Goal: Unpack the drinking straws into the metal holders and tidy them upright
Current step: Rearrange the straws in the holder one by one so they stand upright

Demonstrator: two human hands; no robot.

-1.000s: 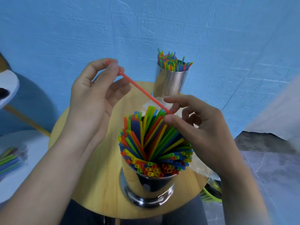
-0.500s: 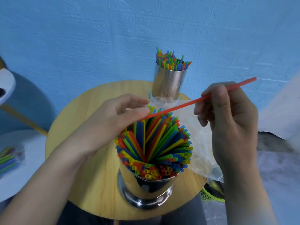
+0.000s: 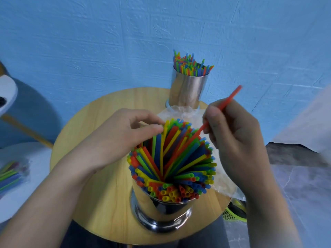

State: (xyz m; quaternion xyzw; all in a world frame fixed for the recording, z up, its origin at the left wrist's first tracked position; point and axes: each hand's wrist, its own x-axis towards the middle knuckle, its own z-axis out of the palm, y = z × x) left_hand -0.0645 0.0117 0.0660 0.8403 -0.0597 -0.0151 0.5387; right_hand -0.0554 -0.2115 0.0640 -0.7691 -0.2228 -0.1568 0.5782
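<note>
Red plastic, a single drinking straw (image 3: 231,96) is pinched between the thumb and curled fingers of the right hand (image 3: 232,129). It slants, its free end up and to the right above the knuckles and its lower end dipping among the straw bundle (image 3: 172,158) at the far right side of the near metal holder (image 3: 161,210). That bundle is a dense fan of red, yellow, green and blue straws leaning outward from the middle, their open ends showing along the front rim.

The left hand (image 3: 125,138) reaches in from the left with fingers bent, thumb and forefinger tips touching the straw tops at the far left of the bundle. Whether they actually grip one I cannot tell.

Both holders stand on a round wooden table (image 3: 100,122). A 2nd metal holder (image 3: 188,90) stands upright at the far edge, well apart from the near one, packed with thinner-looking coloured straws (image 3: 191,67). Crumpled clear plastic wrapping (image 3: 179,111) lies between the 2 holders and runs on under the right hand.

At the left, on a white round surface (image 3: 21,194), lies a clear packet of straws (image 3: 9,174). Behind everything is a blue textured wall (image 3: 107,42).
</note>
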